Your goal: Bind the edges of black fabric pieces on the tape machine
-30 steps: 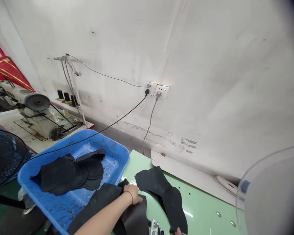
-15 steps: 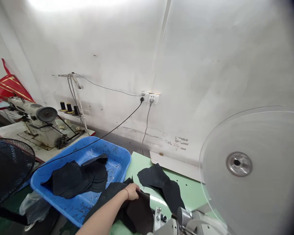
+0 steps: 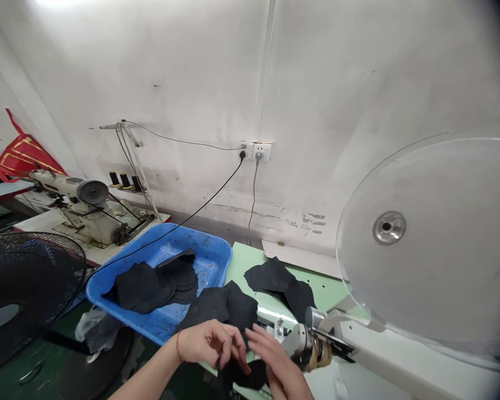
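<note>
In the lower middle, my left hand (image 3: 214,341) has its fingers curled and pinched on a small black fabric piece (image 3: 250,373). My right hand (image 3: 277,361) lies along the right side of that piece, fingers stretched out together; its thumb is hidden. Just beyond my hands, more black fabric pieces (image 3: 219,305) spread from the blue tub's edge onto the pale green table (image 3: 244,261). Another black cut piece (image 3: 277,280) rests farther back on the table. Close to my right hand is the metal head of a white machine (image 3: 300,336).
A blue tub (image 3: 214,250) holds a stack of black pieces (image 3: 150,286). At right stands a large clear disc (image 3: 433,239). A black fan (image 3: 29,278), a sewing machine (image 3: 87,214) and a plastic bag (image 3: 98,330) are at left. A cord crosses above the tub.
My left hand has drawn back toward me with a small black piece in its fingers. My right hand has come into view. The camera view has shifted slightly.
</note>
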Action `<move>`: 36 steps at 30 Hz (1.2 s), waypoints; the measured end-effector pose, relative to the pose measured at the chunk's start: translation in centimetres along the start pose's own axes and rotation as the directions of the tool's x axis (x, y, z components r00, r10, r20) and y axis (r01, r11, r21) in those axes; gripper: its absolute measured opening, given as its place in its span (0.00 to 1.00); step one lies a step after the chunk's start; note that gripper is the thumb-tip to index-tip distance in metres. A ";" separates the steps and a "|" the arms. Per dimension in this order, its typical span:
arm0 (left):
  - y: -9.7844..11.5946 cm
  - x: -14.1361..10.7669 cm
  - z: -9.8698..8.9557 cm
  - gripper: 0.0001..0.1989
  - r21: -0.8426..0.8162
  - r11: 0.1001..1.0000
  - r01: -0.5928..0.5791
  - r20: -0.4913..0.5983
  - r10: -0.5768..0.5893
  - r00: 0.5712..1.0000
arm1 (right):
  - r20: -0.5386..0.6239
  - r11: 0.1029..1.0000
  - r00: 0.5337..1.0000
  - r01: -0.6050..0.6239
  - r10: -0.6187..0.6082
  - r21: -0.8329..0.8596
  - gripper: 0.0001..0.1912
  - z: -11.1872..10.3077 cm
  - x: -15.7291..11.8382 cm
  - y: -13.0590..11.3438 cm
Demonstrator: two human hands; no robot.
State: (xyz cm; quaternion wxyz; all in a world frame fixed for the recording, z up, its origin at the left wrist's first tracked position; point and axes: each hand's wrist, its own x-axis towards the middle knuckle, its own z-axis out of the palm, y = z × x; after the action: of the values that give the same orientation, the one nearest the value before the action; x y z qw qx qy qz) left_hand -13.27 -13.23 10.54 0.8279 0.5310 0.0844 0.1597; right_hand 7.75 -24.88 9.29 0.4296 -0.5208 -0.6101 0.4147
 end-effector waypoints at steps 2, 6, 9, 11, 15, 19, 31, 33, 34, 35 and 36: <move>0.8 -1.0 0.7 0.10 0.014 1.000 -0.019 -0.016 0.020 1.000 | 0.240 0.991 0.964 -0.095 0.116 -0.097 0.28 -0.3 1.7 -2.0; 1.5 -2.8 1.1 0.11 -0.038 0.988 -0.151 -0.193 0.141 0.971 | 0.374 0.981 0.912 -0.120 0.169 -0.149 0.28 0.9 3.3 -3.1; 1.3 -3.9 1.1 0.10 -0.144 0.960 -0.242 -0.321 0.186 0.928 | 0.351 0.992 0.936 0.057 -0.013 -0.117 0.16 2.3 3.4 -3.0; 1.2 -4.4 0.9 0.10 -0.171 0.954 -0.248 -0.325 0.183 0.928 | 0.309 0.976 0.950 0.109 -0.046 -0.190 0.12 2.6 3.4 -3.4; 2.2 -4.6 0.2 0.11 0.017 0.998 -0.060 -0.204 0.063 0.977 | 0.228 0.907 0.974 0.083 0.014 -0.413 0.10 2.1 3.6 -5.2; 4.2 -3.0 1.4 0.15 0.301 0.952 0.057 -0.162 -0.008 0.987 | 0.214 0.897 0.977 0.102 -0.009 -0.429 0.11 1.5 3.5 -6.6; 3.6 -0.1 5.7 0.07 0.669 0.703 0.241 -0.318 -0.022 0.948 | 0.149 0.980 0.973 -0.162 0.178 -0.113 0.13 -0.4 1.4 -6.3; 3.3 0.2 6.1 0.07 0.554 0.791 0.259 -0.327 -0.080 0.942 | 0.129 0.976 0.968 -0.209 0.214 -0.055 0.13 -0.5 1.1 -6.3; 3.1 0.3 6.2 0.06 0.498 0.827 0.261 -0.328 -0.099 0.940 | 0.124 0.973 0.965 -0.229 0.232 -0.035 0.13 -0.5 1.0 -6.4; 3.0 0.4 6.4 0.06 0.450 0.854 0.261 -0.331 -0.112 0.937 | 0.125 0.970 0.962 -0.243 0.244 -0.022 0.13 -0.6 1.0 -6.5; 2.8 0.5 6.5 0.06 0.419 0.870 0.259 -0.337 -0.116 0.934 | 0.128 0.967 0.959 -0.253 0.253 -0.012 0.13 -0.6 0.9 -6.6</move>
State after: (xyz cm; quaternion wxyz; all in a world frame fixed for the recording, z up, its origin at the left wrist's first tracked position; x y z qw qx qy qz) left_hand -11.28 -17.52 15.80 0.6687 0.6689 0.2964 0.1324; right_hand 6.45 -24.69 15.82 0.3340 -0.5657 -0.5641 0.5003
